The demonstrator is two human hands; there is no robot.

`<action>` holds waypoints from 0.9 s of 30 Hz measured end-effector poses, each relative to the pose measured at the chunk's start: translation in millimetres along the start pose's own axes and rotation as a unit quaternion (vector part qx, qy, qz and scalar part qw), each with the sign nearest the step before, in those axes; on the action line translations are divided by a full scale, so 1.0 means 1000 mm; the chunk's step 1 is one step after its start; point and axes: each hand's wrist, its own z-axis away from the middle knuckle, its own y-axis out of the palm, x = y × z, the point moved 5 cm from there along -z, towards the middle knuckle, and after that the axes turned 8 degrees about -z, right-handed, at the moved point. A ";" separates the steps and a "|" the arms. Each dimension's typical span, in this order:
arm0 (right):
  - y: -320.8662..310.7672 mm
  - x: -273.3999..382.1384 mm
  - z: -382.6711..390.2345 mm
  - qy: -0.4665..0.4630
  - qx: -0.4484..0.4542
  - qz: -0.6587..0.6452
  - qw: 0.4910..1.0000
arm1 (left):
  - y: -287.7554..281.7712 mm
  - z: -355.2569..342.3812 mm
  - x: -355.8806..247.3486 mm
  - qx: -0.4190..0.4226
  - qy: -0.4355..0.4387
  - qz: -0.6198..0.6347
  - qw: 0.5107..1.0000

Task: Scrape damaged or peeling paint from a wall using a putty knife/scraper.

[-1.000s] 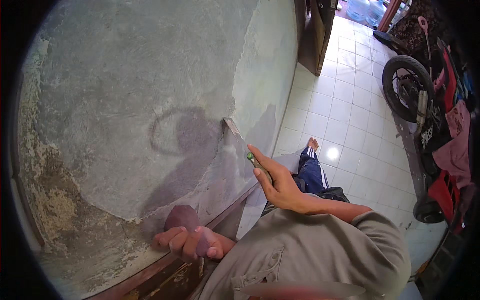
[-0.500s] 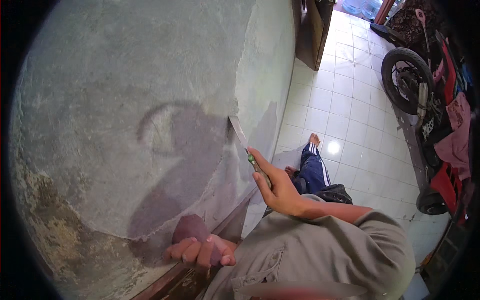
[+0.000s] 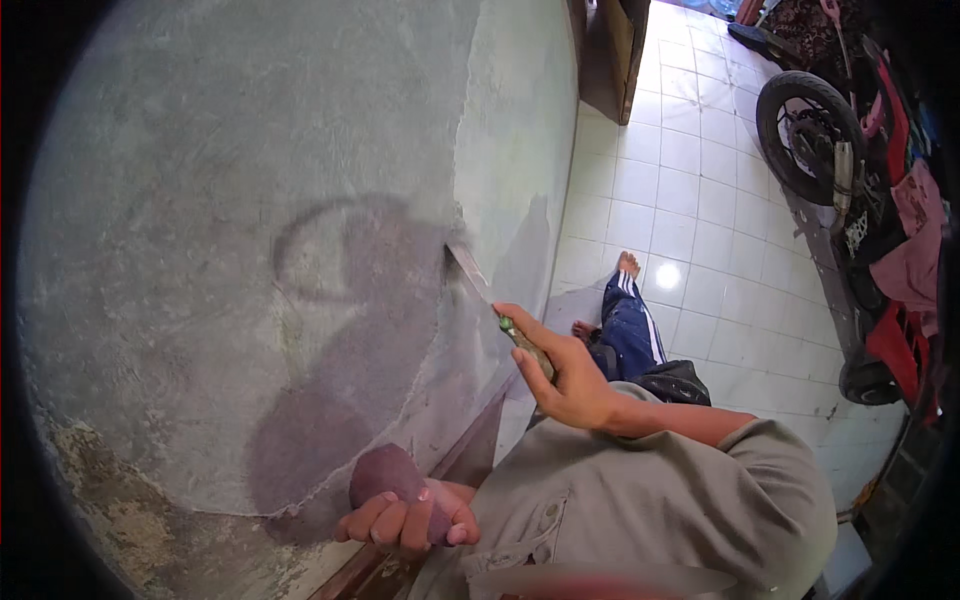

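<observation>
My right hand (image 3: pixel 575 385) is closed round the green and brown handle of a scraper (image 3: pixel 470 272). Its narrow metal blade points up and left, with the tip at the grey wall (image 3: pixel 200 180), close to a ragged seam between darker and paler coating. Lower down, my left hand (image 3: pixel 410 520) has its fingers wrapped round a maroon, rounded piece (image 3: pixel 385 472). That piece resembles sandpaper, but its kind is not certain. It sits in front of the wall's lower part, and the fingers cover its lower portion.
Bare, stained patches (image 3: pixel 120 510) mark the wall's lower left. A wooden door (image 3: pixel 625 60) stands at the wall's far end. White floor tiles (image 3: pixel 690 200) run alongside. To the right is a red motorbike (image 3: pixel 895 345) with a pink cloth over it. My foot (image 3: pixel 628 264) is on the tiles.
The scraper's tip has shifted slightly down and left along the wall near the seam. My left hand keeps its hold on the maroon piece. The whole view has shifted a little.
</observation>
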 end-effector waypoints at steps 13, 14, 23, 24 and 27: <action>-0.006 -0.012 0.015 0.143 0.068 0.009 0.987 | -0.007 0.014 0.007 0.018 0.029 0.017 0.999; -0.006 -0.015 0.016 0.114 0.051 0.022 0.992 | -0.007 0.014 0.004 0.024 0.028 0.015 0.999; 0.010 -0.020 0.005 0.071 0.009 0.029 0.997 | 0.001 -0.002 0.001 -0.009 0.074 0.019 0.997; 0.015 -0.014 0.011 -0.029 -0.014 0.024 0.999 | 0.002 0.003 0.002 -0.009 0.050 0.025 0.998; -0.005 -0.001 -0.029 0.141 0.036 -0.004 0.989 | 0.005 0.005 0.005 -0.006 0.033 0.023 0.999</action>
